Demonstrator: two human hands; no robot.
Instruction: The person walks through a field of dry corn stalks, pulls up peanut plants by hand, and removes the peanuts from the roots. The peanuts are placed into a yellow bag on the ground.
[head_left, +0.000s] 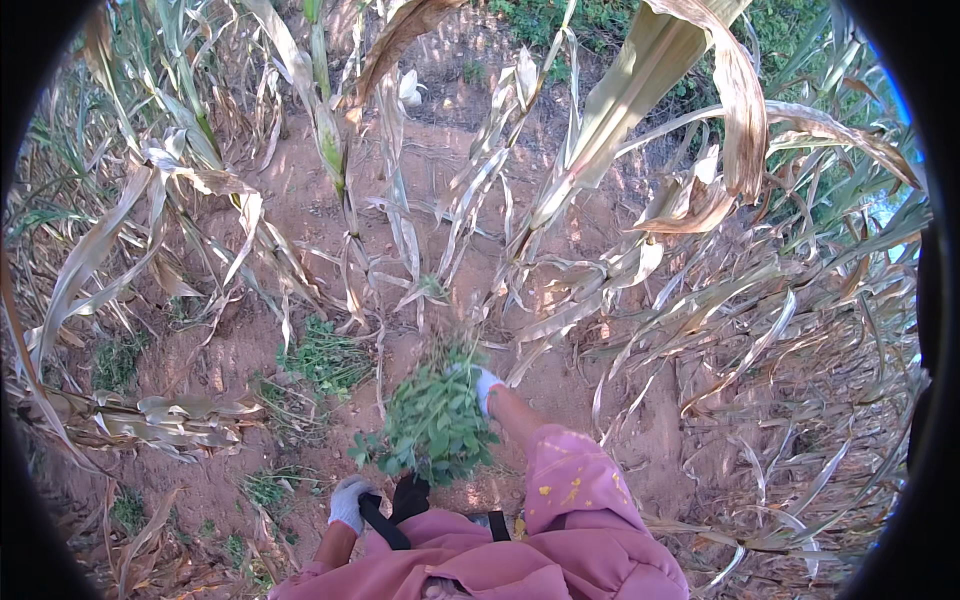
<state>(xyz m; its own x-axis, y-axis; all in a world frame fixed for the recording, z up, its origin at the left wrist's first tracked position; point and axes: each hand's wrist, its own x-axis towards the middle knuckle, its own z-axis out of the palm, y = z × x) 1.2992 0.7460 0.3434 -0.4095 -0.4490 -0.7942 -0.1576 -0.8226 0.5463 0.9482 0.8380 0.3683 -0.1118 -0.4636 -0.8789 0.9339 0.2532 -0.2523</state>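
Note:
My right hand (484, 386), in a whitish glove, is closed on a large bunch of leafy green plants (439, 424); the leaves hang towards me and the stems and roots point away. My left hand (354, 501), in a similar glove, is at the lower left beside a black strap (384, 523); its fingers are partly hidden, and I cannot tell whether it grips the strap. A dark shoe or similar black item (410, 496) shows just below the leaves.
Pulled green plants (326, 358) lie in a heap on reddish soil to the left, with a smaller heap (277, 487) nearer me. Dry maize stalks (532, 217) stand ahead and lean in from the right. A broken dry stalk (157, 421) lies at the left.

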